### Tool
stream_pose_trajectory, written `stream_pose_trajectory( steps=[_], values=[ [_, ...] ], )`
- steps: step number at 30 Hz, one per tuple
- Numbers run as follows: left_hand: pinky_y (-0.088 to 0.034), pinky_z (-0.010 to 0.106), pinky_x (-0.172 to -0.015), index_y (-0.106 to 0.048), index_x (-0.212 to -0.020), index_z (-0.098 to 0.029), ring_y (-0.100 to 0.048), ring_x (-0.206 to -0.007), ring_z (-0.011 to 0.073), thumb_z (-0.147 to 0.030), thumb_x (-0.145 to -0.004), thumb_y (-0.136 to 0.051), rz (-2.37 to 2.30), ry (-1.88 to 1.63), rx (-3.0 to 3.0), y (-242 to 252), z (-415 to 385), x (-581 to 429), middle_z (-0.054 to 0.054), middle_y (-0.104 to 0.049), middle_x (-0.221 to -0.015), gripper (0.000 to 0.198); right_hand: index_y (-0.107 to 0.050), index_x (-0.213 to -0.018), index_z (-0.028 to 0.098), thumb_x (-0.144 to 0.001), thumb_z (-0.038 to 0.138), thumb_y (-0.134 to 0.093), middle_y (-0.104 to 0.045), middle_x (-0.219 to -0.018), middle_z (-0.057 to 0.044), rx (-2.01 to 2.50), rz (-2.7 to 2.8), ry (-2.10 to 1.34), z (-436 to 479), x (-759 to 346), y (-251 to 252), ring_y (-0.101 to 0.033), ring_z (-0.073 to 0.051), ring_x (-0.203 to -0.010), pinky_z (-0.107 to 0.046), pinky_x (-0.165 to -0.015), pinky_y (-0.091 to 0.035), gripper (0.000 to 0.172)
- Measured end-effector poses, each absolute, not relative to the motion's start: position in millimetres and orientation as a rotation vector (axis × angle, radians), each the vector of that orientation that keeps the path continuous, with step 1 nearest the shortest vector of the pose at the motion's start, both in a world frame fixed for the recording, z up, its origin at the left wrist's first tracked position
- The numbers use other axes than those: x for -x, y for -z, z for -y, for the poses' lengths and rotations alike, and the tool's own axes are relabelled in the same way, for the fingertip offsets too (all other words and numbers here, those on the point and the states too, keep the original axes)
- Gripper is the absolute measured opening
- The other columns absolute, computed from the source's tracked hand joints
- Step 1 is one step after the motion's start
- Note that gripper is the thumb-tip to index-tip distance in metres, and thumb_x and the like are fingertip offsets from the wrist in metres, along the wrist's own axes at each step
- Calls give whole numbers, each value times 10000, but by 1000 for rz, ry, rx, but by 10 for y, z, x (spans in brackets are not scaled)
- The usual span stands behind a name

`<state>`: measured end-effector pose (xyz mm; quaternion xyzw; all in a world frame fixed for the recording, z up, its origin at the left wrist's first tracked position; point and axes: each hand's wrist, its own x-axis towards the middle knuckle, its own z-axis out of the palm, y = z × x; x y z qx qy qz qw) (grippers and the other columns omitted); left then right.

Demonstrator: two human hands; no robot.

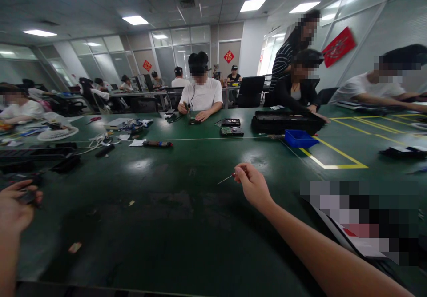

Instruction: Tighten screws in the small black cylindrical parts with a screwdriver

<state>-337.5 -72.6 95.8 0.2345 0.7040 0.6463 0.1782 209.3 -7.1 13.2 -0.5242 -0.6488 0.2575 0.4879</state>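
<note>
My right hand [252,184] is closed around the handle of a slim screwdriver [226,179] above the green table. Its thin metal shaft points to the left and slightly down, and a bit of red shows at the fingers. At the left edge, my left hand [15,208] has its fingers curled around a small dark object [28,196], whose kind I cannot make out. Just behind that hand lie black plastic parts [66,162]. Two scraps, a small pale one [131,203] and a larger one [75,247], lie on the table between my hands.
Across the green table [187,243], a person [202,94] works on a small part. Further things include hard drives [231,131], a long black housing [287,122], a blue bin [300,138], a cylindrical tool [157,144], white cables [95,143] and a white round grille [57,132].
</note>
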Motion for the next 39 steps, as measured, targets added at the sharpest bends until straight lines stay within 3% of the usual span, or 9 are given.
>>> stream_pose_trajectory(
  steps=[3,8,17,22,26,29,35,39],
  values=[
    [-433,146,-547,-541,-725,-127,-502,-550,63,80,-687,-382,-1764,-1930,-690,-834,476,3264,-48,-524,-558,263,-597,-911,221,-969,446,-461,-664,-741,-18,1273,1567,-630,83,-2095,-145,-634,-188,-700,-325,-667,-478,270],
    [-467,178,-569,-613,-779,-120,-526,-609,96,12,-732,-413,-1474,-1859,-722,-842,177,2469,-7,-548,-610,244,-599,-915,215,-964,449,-469,-668,-749,-26,1264,1539,-648,122,-2096,-175,-631,-189,-712,-323,-673,-483,272],
    [-430,244,-584,-644,-843,-113,-529,-629,145,-87,-604,-475,-1092,-1303,-1022,-627,-1,763,46,-558,-715,294,-604,-926,211,-946,510,-497,-642,-701,-16,1250,1515,-682,118,-2090,-163,-604,-175,-649,-314,-645,-479,318],
    [-439,277,-715,-638,-950,-127,-545,-752,154,-129,-719,-469,-1066,-1054,-1266,-442,78,59,54,-588,-854,286,-596,-983,209,-947,510,-487,-650,-731,-27,1266,1488,-645,86,-2109,-116,-615,-190,-678,-337,-677,-486,322],
    [-445,310,-821,-559,-1157,-166,-578,-906,185,-35,-707,-542,-1230,-861,-1655,-244,168,-239,68,-621,-1039,469,-587,-1066,208,-936,506,-506,-682,-871,-58,1254,1441,-648,49,-2103,-68,-640,-209,-794,-365,-760,-501,335],
    [-452,338,-883,-583,-1125,-181,-596,-980,205,-46,-798,-531,-1265,-811,-1880,-130,206,-266,80,-641,-1073,358,-601,-1056,202,-938,490,-507,-688,-869,-59,1281,1459,-635,57,-2097,-91,-644,-210,-799,-362,-759,-496,325],
    [-450,371,-1001,-677,-1065,-216,-605,-1096,215,-69,-803,-640,-1194,-885,-2030,-72,103,-63,50,-665,-1159,304,-633,-839,202,-928,533,-529,-636,-682,-19,1356,1457,-527,158,-2110,-216,-565,-167,-596,-308,-582,-424,358],
    [-416,423,-1078,-663,-1178,-223,-592,-1177,236,-99,-805,-679,-1235,-1013,-1961,-13,24,9,64,-665,-1238,394,-613,-892,208,-944,466,-528,-644,-717,-19,1152,1385,-587,198,-2110,-230,-604,-171,-655,-321,-640,-485,276]
  ],
)
